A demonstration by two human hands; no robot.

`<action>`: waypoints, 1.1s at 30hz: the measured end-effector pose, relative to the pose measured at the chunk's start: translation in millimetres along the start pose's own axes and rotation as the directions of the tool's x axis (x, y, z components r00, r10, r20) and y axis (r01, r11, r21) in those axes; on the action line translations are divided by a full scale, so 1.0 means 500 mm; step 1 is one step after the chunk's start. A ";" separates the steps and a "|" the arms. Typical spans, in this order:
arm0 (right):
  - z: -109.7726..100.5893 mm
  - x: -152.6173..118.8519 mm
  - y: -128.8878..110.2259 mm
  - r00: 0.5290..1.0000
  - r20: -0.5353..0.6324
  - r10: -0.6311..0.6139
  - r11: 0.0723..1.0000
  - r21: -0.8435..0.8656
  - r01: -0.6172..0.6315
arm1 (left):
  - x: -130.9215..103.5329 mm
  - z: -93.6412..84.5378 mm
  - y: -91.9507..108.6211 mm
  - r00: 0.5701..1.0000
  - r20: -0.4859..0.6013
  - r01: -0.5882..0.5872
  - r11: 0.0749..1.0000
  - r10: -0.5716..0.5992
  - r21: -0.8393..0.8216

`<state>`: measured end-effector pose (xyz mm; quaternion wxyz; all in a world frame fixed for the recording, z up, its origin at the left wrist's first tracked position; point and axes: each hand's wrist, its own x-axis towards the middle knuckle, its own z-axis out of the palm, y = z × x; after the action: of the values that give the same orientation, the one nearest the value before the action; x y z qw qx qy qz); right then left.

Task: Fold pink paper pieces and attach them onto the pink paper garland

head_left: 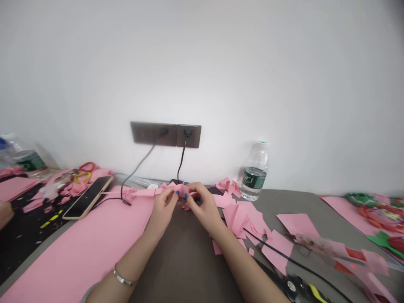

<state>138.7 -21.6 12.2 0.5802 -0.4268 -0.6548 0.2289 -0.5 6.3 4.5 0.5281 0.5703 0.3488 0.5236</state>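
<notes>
Between my two hands is a small piece of folded pink paper [182, 190], held in front of the wall. My left hand [164, 204] pinches its left side with thumb and forefinger. The fingers of my right hand [203, 206] close on its right side. Several pink paper scraps [249, 216] lie beside my right forearm, some of them creased. Left of my left forearm a large pink sheet [94, 240] is spread over the table. A smartphone [90, 197] rests at that sheet's far left.
A water bottle [255, 172] stands against the wall, right of my hands. Cords hang from the wall socket [166, 134]. Scissors with red and yellow handles [82, 176] lie at the left, near another person's hand [4, 214]. A black cable [293, 261] crosses the right side.
</notes>
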 end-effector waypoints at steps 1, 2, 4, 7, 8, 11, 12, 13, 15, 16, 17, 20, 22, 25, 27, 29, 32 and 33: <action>0.000 0.000 0.000 1.000 -0.004 0.002 1.000 0.019 -0.002 | 0.000 0.000 0.000 1.000 0.002 -0.002 1.000 0.002 0.008; 0.001 0.001 0.001 1.000 -0.013 0.004 0.999 0.042 -0.003 | -0.001 0.001 0.001 1.000 0.005 -0.001 1.000 0.001 0.015; 0.000 0.002 0.002 0.999 -0.030 0.019 0.994 0.112 -0.015 | -0.002 0.002 0.004 1.000 0.000 0.008 1.000 -0.008 0.020; -0.004 0.005 0.005 0.997 -0.015 0.076 0.966 0.249 -0.070 | -0.004 0.004 0.008 1.000 -0.012 0.017 1.000 -0.017 -0.001; -0.006 0.006 0.007 0.995 -0.004 0.096 0.953 0.289 -0.090 | -0.005 0.004 0.010 1.000 -0.012 0.014 1.000 -0.015 -0.016; -0.009 0.010 0.011 0.988 -0.008 0.155 0.918 0.372 -0.141 | -0.006 0.006 0.015 1.000 -0.003 -0.014 0.998 0.014 -0.055; -0.009 0.010 0.013 0.985 -0.020 0.174 0.910 0.385 -0.153 | -0.006 0.007 0.016 1.000 -0.002 -0.029 0.998 0.029 -0.059; -0.009 0.010 0.014 0.981 -0.028 0.191 0.906 0.390 -0.165 | -0.006 0.007 0.017 0.999 -0.002 -0.045 0.997 0.045 -0.057; -0.007 0.010 0.015 0.977 -0.038 0.208 0.907 0.382 -0.178 | -0.005 0.007 0.017 0.997 -0.009 -0.077 0.996 0.077 -0.036; -0.007 0.010 0.015 0.977 -0.043 0.208 0.909 0.377 -0.177 | -0.005 0.007 0.016 0.996 -0.015 -0.088 0.996 0.088 -0.024; -0.006 0.010 0.015 0.978 -0.047 0.205 0.910 0.377 -0.172 | -0.004 0.006 0.014 0.995 -0.020 -0.098 0.995 0.098 -0.013; -0.005 0.011 0.015 0.981 -0.049 0.188 0.902 0.405 -0.153 | -0.002 0.003 0.009 0.992 -0.032 -0.124 0.992 0.124 0.008; -0.007 0.011 0.018 0.982 -0.028 0.189 0.892 0.423 -0.159 | -0.002 0.001 0.007 0.992 -0.032 -0.120 0.993 0.120 0.013; -0.011 0.011 0.025 0.980 0.026 0.200 0.889 0.415 -0.192 | -0.003 0.002 0.006 0.997 -0.011 -0.079 0.997 0.079 -0.009; -0.012 0.011 0.030 0.981 0.043 0.191 0.900 0.391 -0.192 | -0.004 0.004 0.006 0.998 0.013 -0.061 0.998 0.061 -0.024; -0.014 0.012 0.032 0.986 0.031 0.164 0.912 0.377 -0.164 | -0.005 0.005 0.006 0.998 0.022 -0.055 0.998 0.055 -0.028; -0.015 0.012 0.028 0.994 0.005 0.113 0.931 0.349 -0.108 | -0.005 0.006 0.007 0.998 0.015 -0.064 0.997 0.064 -0.031; -0.016 0.012 0.025 0.995 0.002 0.098 0.943 0.320 -0.093 | -0.005 0.006 0.007 0.998 0.016 -0.066 0.997 0.066 -0.037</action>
<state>150.2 -11.5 7.7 0.6342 -0.3600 -0.5838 0.3568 1.2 2.3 7.5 0.5237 0.5765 0.3156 0.5420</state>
